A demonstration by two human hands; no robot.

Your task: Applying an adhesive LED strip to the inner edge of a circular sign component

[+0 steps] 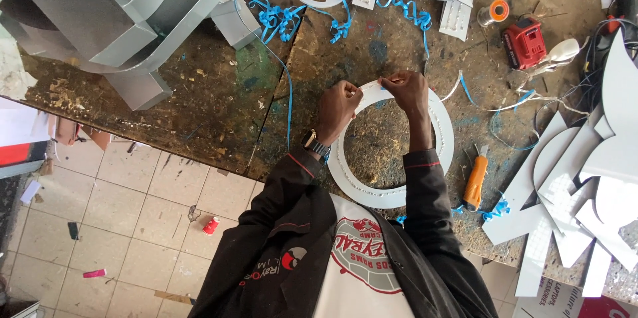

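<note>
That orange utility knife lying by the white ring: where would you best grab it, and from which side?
Judging by its pose, take the orange utility knife by its fat orange handle, coming straight down from above with fingers across the narrow width. It lies flat on the workbench, the blade end pointing away toward the far side, free of the white ring beside it.

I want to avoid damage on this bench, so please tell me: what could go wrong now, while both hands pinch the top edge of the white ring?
1. The left hand and right hand pinch a thin strip at the white ring; it may tear if pulled unevenly.
2. The orange utility knife lies close beside the right forearm; an elbow could knock it.
3. Loose blue strips and thin wire cross the worktable and might snag the ring.
</note>
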